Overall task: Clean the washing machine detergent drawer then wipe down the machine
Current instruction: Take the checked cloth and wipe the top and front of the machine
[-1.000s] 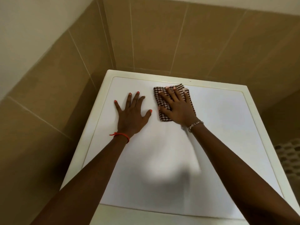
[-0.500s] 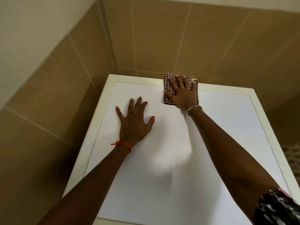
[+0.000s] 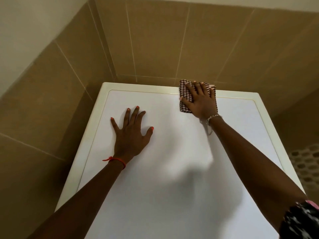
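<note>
- Washing machine, white with a flat top and a cream rim, stands in a corner of tan tiled walls, seen from above.
- A folded brown-and-white checked cloth lies at the back edge of the top, right of centre, overlapping the rim.
- The right hand presses flat on the cloth, fingers straight and spread; a silver chain bracelet circles the wrist.
- The left hand rests palm-down on the bare top, fingers splayed, holding nothing, apart from the cloth; a red string bracelet is at its wrist.

Both flat — left hand with fingers spread, right hand farther forward.
</note>
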A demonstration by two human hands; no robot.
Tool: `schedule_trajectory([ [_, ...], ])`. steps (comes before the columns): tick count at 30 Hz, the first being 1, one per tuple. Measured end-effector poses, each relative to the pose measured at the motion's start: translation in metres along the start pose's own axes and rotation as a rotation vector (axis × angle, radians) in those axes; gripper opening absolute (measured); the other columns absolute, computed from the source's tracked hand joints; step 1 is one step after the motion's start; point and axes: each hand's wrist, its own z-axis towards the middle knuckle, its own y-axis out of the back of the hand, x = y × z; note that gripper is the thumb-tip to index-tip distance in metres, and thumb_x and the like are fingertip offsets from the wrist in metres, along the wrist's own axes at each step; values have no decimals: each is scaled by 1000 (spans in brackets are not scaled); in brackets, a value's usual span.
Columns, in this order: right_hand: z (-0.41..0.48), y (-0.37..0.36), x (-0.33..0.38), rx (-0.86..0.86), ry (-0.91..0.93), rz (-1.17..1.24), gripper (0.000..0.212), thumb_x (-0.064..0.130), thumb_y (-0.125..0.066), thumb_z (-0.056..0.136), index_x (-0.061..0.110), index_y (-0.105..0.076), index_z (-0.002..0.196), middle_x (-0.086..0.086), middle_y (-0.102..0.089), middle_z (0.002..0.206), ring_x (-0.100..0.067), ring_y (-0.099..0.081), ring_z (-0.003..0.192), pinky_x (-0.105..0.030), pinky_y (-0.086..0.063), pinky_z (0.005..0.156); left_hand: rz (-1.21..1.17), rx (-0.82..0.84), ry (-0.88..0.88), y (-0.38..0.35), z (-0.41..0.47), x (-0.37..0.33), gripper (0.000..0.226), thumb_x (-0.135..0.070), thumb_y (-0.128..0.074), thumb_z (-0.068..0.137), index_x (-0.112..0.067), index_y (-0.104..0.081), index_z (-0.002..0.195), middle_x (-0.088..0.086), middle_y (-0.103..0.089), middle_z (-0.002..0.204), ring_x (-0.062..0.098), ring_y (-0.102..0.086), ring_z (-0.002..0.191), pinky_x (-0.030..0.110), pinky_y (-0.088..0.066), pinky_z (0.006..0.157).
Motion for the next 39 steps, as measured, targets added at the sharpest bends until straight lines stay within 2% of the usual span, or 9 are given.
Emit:
schedule_trajectory([
  [3, 13, -1, 0, 29, -34, -25, 63, 63, -32, 90, 35, -24, 145, 0, -21, 156, -24, -13, 144, -51, -4, 114, -6, -6, 0, 0, 1, 1, 75, -61, -27, 79, -26, -25, 146, -2, -13, 158, 20, -4, 147, 63, 7, 109],
  [7, -22, 6, -12, 31, 118, -29, 77, 73, -11, 77, 38, -24, 145, 4, -19, 156, -21, -11, 145, -49, -6, 116, -13, -4, -12, 0, 0, 1, 75, -60, -28, 80, -25, -27, 146, -2, -15, 157, 20, -5, 146, 64, 4, 109],
  [10, -61, 15, -40, 40, 159, -28, 76, 73, -10, 75, 41, -25, 144, 7, -20, 156, -19, -11, 145, -45, -5, 117, -16, 5, -17, 0, 0, 2, 75, -61, -28, 80, -25, -27, 145, -1, -16, 157, 20, -7, 146, 64, 3, 109],
  [17, -63, 29, -108, 18, -213, -6, 65, 68, -27, 87, 40, -19, 146, 5, -12, 158, -21, -5, 146, -49, -1, 116, -38, 28, 65, 6, 5, -25, 65, -52, -44, 90, -21, -28, 144, 2, -18, 156, 24, -8, 146, 66, 1, 109],
  [21, -38, 25, -107, 53, -289, -36, 60, 57, -28, 93, 37, -12, 148, 1, -5, 159, -27, 0, 146, -55, -1, 114, -18, 24, -66, -5, 19, -65, 76, -65, -24, 79, -26, -25, 145, -2, -16, 157, 22, -4, 146, 64, 6, 109],
  [24, -32, 27, -111, 112, -123, -134, 57, 54, -25, 93, 39, -16, 147, -2, -6, 159, -29, -2, 145, -57, -6, 113, -51, 7, -106, -15, 24, -92, 78, -64, -21, 78, -26, -25, 146, -3, -15, 157, 20, -3, 146, 59, 6, 111],
  [27, -47, 36, -119, 112, 33, -90, 75, 69, -7, 75, 42, -20, 145, 4, -10, 158, -23, -5, 146, -50, -6, 115, -38, 27, -139, -26, 24, -102, 78, -64, -19, 78, -26, -26, 145, -3, -16, 157, 19, -5, 146, 56, 3, 114],
  [31, -71, 40, -147, 80, 111, -28, 71, 71, -12, 76, 46, -23, 142, 9, -18, 156, -17, -10, 145, -44, -6, 117, -32, 16, -144, -30, 25, -99, 78, -65, -22, 78, -24, -29, 144, -1, -18, 157, 20, -8, 146, 57, 1, 113],
  [39, -30, 35, -164, 38, -307, -10, 68, 63, -35, 89, 36, -14, 147, -3, -10, 158, -24, -4, 146, -50, -3, 116, -20, 24, -133, -29, 25, -102, 79, -65, -22, 78, -24, -27, 145, -2, -17, 157, 20, -6, 146, 58, 1, 113],
])
